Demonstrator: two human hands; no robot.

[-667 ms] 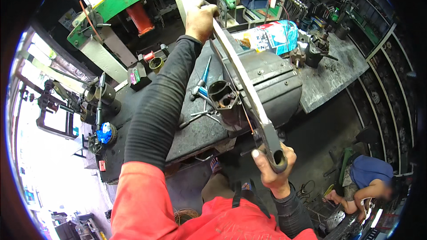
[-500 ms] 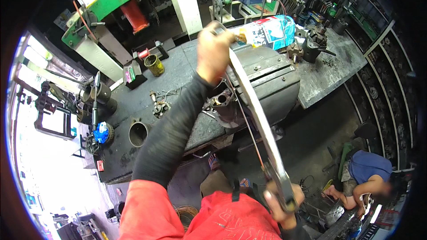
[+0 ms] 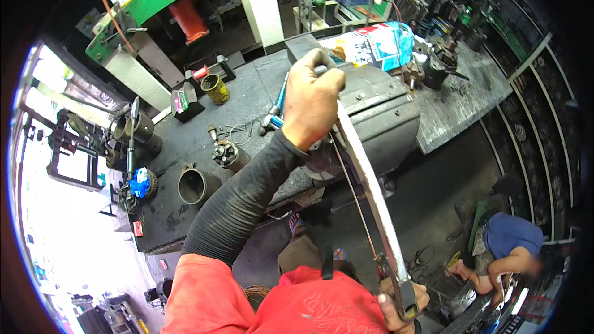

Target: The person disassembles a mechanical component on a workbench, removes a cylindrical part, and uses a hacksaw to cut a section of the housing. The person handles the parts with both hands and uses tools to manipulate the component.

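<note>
A hacksaw [image 3: 369,185] with a bright metal frame slants from the bench toward me, its thin blade running to the left of the frame. My left hand [image 3: 311,100] is closed around the far end of the frame, above the bench vise [image 3: 383,120]. My right hand [image 3: 402,304] is wrapped round the near end at the handle. My left hand and sleeve hide the spot where the blade meets the work. To the left of my forearm, a metal part with round holes [image 3: 226,153] stands on the workbench [image 3: 253,86], and a blue-handled tool [image 3: 276,108] lies by my wrist.
On the bench are a hollow metal cylinder [image 3: 197,187], a yellow can [image 3: 215,89] and a blue-and-white bag [image 3: 380,46]. A green-and-white press frame [image 3: 260,6] rises behind. At the lower right another person [image 3: 510,238] crouches on the floor. Shelves of parts [image 3: 526,117] line the right.
The hacksaw has slid toward me, down and slightly right. Both hands have moved with it and keep their grip. The blue-handled tool now shows beside my left wrist.
</note>
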